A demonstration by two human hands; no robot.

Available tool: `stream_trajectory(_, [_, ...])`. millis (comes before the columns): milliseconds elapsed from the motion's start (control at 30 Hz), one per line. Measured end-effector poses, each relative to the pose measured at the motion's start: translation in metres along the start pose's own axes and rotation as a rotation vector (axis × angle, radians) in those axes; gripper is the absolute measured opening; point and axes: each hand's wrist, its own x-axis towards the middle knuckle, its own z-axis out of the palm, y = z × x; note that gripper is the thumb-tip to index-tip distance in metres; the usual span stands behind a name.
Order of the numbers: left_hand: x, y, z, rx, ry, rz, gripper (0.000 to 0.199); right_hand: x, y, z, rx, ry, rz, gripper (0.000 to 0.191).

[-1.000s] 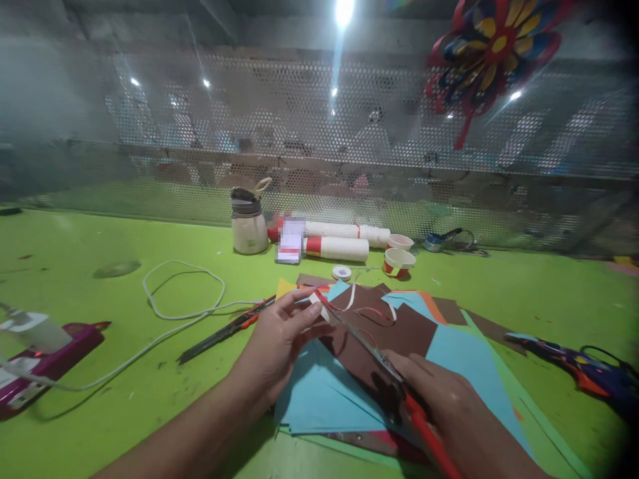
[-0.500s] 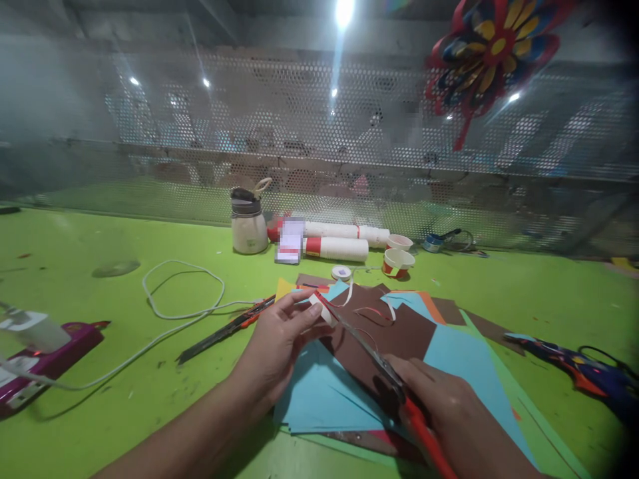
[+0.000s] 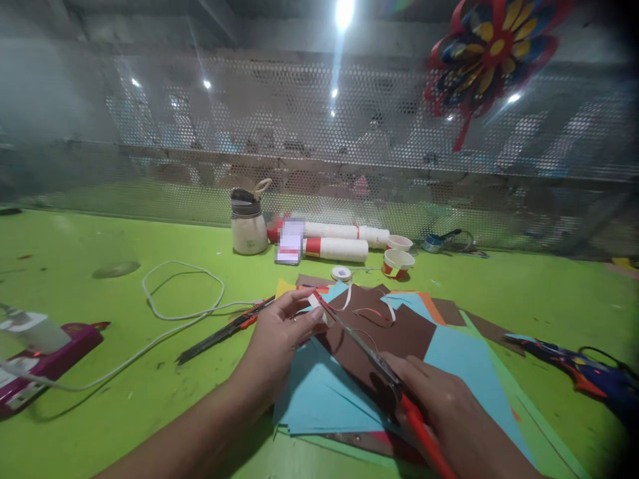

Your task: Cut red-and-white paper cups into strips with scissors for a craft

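My left hand [image 3: 277,336] pinches a small white-and-red paper piece [image 3: 315,301] between thumb and fingers, above the stacked paper sheets. In my right hand [image 3: 442,396] are red-handled scissors [image 3: 369,351], their blades pointing up and left with the tips at the piece's red edge. Whether the blades are fully closed is hard to see. Beneath both hands lie brown paper [image 3: 409,336] and light blue paper [image 3: 324,402]. Thin curled red and white strips [image 3: 372,311] rest on the brown sheet. One small paper cup [image 3: 398,263] stands behind the sheets.
At the back are stacked white cups [image 3: 344,249] lying down, a phone [image 3: 289,243] and a bottle [image 3: 249,229]. A long black-and-orange tool [image 3: 227,332] and a white cable [image 3: 150,342] lie left, by a purple power strip [image 3: 82,342]. A dark blue-and-orange tool [image 3: 574,366] lies right.
The white-and-red piece has tilted slightly in my left fingers, and the scissors have shifted a little along its red edge. Everything else stays in place.
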Motion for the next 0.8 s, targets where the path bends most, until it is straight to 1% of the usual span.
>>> stream_trajectory(167, [-0.0011,0.0012,0.0032,-0.03,0.002,0.01,0.035,-0.0001,-0.003,-0.0018,-0.021,-0.003,-0.005,0.029])
stream_trajectory(400, [-0.0022,0.0014,0.0034,-0.033,0.02,0.003,0.036,-0.0004,-0.0031,-0.0012,-0.021,0.009,0.015,0.033])
stream_trajectory(500, [-0.0021,0.0032,0.0025,-0.059,0.024,-0.021,0.039,0.0001,-0.0016,-0.0002,-0.018,0.009,0.019,0.035])
stream_trajectory(567, [-0.0009,0.004,0.0019,-0.097,0.011,-0.041,0.039,0.0,0.0009,0.0016,-0.002,-0.001,0.006,0.036])
stream_trajectory(633, [0.0008,0.0039,0.0016,-0.119,-0.016,-0.048,0.034,-0.0004,0.0037,0.0039,0.009,-0.023,0.006,0.037])
stream_trajectory(733, [0.0023,0.0026,0.002,-0.104,-0.056,-0.037,0.029,-0.0004,0.0059,0.0057,0.03,-0.078,0.033,0.038])
stream_trajectory(800, [0.0019,0.0019,0.0028,-0.091,-0.051,-0.039,0.03,0.0,0.0052,0.0049,0.052,-0.096,0.039,0.04])
